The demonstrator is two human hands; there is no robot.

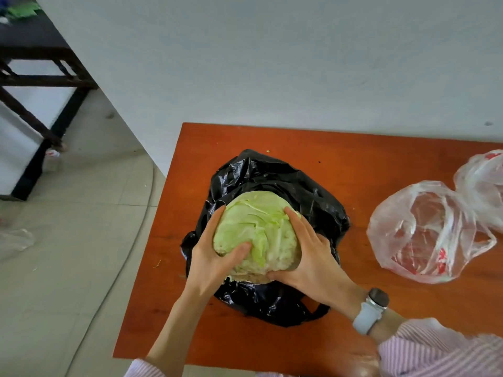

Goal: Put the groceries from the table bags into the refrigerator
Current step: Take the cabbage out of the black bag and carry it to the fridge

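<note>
A pale green cabbage point(258, 227) sits in the mouth of a crumpled black plastic bag point(294, 186) on the orange-brown table point(353, 153). My left hand point(215, 262) grips the cabbage's left side, thumb across its front. My right hand point(313, 257) grips its right side, thumb curled under the near edge. A watch with a light strap is on my right wrist. The cabbage's underside is hidden inside the bag.
Two clear plastic bags with red print, one point(424, 232) near and one point(484, 186) behind it, lie at the table's right. A white wall runs behind the table. Left of it is tiled floor with a dark wooden frame point(40, 85) and a clear bag point(16, 238).
</note>
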